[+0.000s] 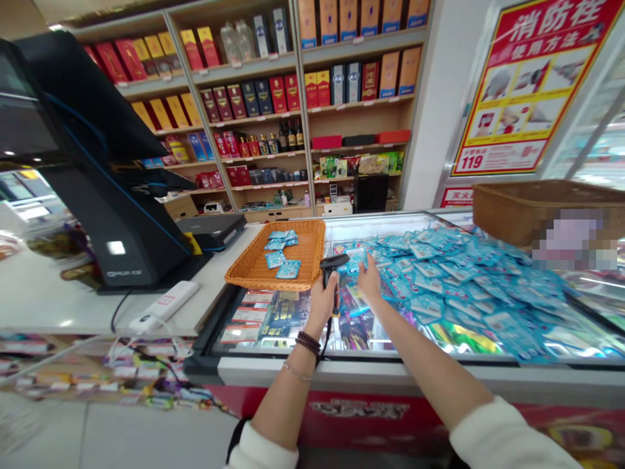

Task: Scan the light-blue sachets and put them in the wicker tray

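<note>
My left hand (321, 301) is wrapped round the grip of a black handheld barcode scanner (335, 262), its head turned toward my right hand. Between the fingers of my right hand (370, 280) is a small blue packet (355, 253), held close in front of the scanner. To the left, an orange woven basket (308, 244) has several blue packets (288, 269) lying in it. A large heap of the same packets (449, 270) spreads over the glass top of the freezer (273, 345), to the right of my hands.
A brown basket (508, 212) stands behind the heap at the right. On the white counter (73, 312) at left are a black checkout terminal (127, 215), a dark flat device (212, 229) and a white power strip (166, 305) with cables. Shelves of boxed goods (244, 101) line the back wall.
</note>
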Action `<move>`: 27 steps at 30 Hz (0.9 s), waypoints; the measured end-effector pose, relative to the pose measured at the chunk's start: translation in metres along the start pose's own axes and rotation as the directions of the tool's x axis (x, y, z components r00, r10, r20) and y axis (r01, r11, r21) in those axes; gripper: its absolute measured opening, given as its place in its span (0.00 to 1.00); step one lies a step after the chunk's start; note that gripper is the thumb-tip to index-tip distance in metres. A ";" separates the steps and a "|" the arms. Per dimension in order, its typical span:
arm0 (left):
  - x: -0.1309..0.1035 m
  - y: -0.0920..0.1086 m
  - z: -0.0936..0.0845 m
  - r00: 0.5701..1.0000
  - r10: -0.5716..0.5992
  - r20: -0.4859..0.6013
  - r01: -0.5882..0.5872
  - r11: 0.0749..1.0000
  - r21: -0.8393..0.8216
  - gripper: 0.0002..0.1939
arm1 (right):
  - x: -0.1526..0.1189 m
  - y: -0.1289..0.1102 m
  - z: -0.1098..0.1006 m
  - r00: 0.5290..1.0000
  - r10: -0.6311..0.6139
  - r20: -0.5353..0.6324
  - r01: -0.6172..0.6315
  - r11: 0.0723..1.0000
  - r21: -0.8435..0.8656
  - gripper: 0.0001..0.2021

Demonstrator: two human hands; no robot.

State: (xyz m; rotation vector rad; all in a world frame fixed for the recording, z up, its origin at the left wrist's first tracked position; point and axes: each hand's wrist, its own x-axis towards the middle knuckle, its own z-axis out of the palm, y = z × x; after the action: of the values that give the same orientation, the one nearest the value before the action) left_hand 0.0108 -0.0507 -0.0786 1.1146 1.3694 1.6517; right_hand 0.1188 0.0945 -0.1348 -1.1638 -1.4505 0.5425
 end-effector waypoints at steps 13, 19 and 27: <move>0.001 0.004 0.002 0.999 -0.039 0.035 0.043 0.992 -0.114 0.35 | 0.023 -0.004 -0.024 1.000 -0.004 0.005 0.004 1.000 0.014 0.29; 0.010 0.004 0.009 0.996 -0.071 0.052 0.077 0.989 -0.128 0.37 | 0.108 0.009 -0.128 0.976 -0.056 -0.212 0.016 0.982 -0.186 0.30; 0.016 0.000 0.004 0.990 -0.129 0.061 0.133 0.988 -0.077 0.39 | 0.170 0.023 -0.220 0.958 0.023 -0.285 -0.117 0.941 -0.318 0.20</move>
State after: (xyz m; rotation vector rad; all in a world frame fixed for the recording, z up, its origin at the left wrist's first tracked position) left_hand 0.0081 -0.0350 -0.0752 0.9957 1.3004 1.5560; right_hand 0.3531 0.1909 -0.0190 -1.4989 -1.2880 0.1713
